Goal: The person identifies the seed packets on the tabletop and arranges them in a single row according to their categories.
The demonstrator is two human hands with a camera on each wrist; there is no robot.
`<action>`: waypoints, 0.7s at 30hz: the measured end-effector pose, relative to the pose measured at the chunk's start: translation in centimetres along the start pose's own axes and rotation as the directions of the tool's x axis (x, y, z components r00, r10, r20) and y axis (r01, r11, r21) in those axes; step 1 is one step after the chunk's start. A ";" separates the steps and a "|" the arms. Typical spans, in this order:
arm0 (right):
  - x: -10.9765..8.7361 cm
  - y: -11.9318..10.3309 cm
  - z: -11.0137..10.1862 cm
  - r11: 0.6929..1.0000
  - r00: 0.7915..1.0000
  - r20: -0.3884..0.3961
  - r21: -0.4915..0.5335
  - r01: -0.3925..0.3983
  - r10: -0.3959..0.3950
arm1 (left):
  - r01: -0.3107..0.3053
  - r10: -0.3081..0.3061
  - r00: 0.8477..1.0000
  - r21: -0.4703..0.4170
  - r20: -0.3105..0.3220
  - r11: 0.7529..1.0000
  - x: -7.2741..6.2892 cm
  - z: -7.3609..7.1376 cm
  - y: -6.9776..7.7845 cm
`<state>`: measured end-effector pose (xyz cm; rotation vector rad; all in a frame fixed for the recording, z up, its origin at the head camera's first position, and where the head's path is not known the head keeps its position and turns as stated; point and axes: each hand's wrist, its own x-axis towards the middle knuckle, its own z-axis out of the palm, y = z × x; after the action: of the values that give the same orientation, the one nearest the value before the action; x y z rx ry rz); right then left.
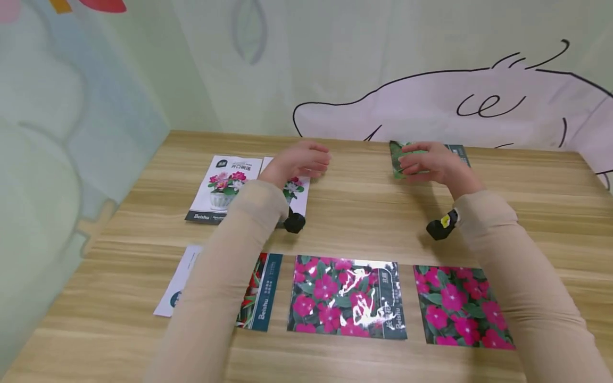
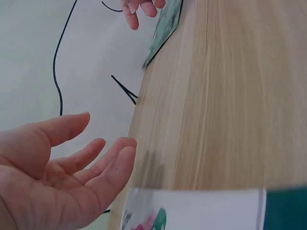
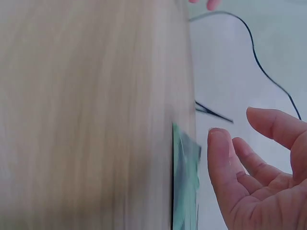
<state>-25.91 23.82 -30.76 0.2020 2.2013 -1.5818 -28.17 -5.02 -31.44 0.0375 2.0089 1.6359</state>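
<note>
currently, both hands are empty with thumbs spread from loosely bent fingers, the left hand [image 1: 303, 161] raised near the overlapped-by-sleeve pair of white flower packets, one [image 1: 222, 183] at the far left and another [image 1: 300, 192] just right of it, while the right hand [image 1: 433, 166] is raised by a green packet [image 1: 397, 166] at the far edge of the wooden table [image 1: 354, 223]. nearer, a row runs from a partly hidden white packet [image 1: 179, 282] at left, through a red-flowered packet [image 1: 263, 292] under the left sleeve [image 1: 215, 287], to two pink-flowered packets, one glossy [image 1: 330, 314], one farther right [image 1: 462, 308].
</note>
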 end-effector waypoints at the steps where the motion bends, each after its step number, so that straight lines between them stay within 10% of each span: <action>1: 0.0 0.1 -0.4 1.000 1.000 -0.004 0.022 -0.005 0.005 | 0.000 0.000 1.000 -0.011 0.011 1.000 0.2 0.3 0.1; 14: -0.3 2.1 -4.3 1.000 0.987 -0.160 0.027 0.015 -0.011 | -0.021 0.036 0.997 -0.197 0.071 0.980 2.6 4.7 0.4; 21: -1.0 3.7 -6.5 0.986 0.936 -0.350 0.165 0.013 0.046 | 0.003 0.024 0.994 -0.256 0.106 0.967 3.6 7.3 0.7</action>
<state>-25.32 31.29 -31.82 0.5955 2.3157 -1.8377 -28.35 3.01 -33.03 0.0410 1.7067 1.8471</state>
